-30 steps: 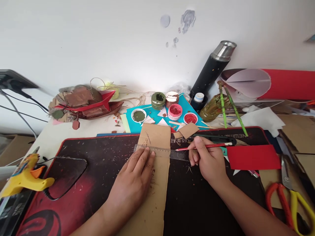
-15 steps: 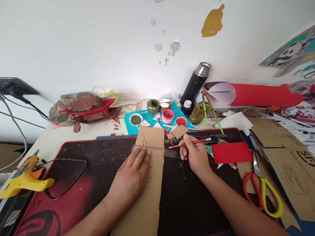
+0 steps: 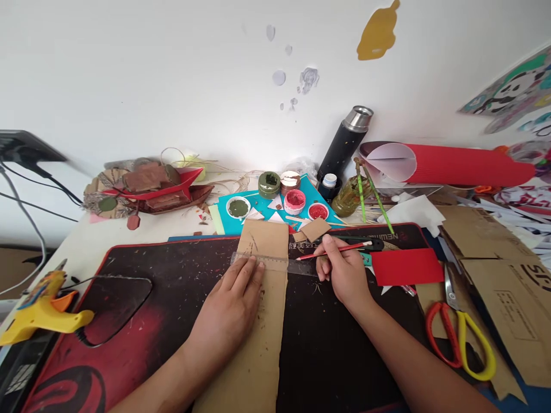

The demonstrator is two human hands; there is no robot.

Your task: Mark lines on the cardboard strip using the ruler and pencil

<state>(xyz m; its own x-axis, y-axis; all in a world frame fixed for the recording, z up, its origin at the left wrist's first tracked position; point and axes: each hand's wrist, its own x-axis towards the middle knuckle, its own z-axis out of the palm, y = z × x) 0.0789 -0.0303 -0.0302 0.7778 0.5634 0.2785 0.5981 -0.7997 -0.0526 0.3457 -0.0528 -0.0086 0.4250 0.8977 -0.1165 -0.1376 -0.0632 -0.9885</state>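
Head view. Left hand [image 3: 230, 307] is lying flat, fingers spread, pressing the clear ruler [image 3: 275, 264] onto the cardboard strip [image 3: 258, 338]; nothing is gripped, only held down. The ruler is lying crosswise over the strip's far part, its right end sticking out over the black-and-red mat [image 3: 142, 310]. The strip is running lengthwise on the mat, from the near edge toward the teal sheet [image 3: 224, 213].

Right hand [image 3: 344, 272] is closing around a red pencil [image 3: 333, 250], fingers pinching the shaft, tip pointing left and sitting at the ruler's right end; whether the tip is touching the ruler is hard to tell.

A red card [image 3: 407, 266] is lying just right of that hand. Scissors [image 3: 462, 338] are resting farther right on cardboard. Paint pots [image 3: 295, 201] are standing on the teal sheet behind the strip. A flask [image 3: 344, 143] is leaning at the wall. A glue gun [image 3: 41, 307] is lying at the left edge.
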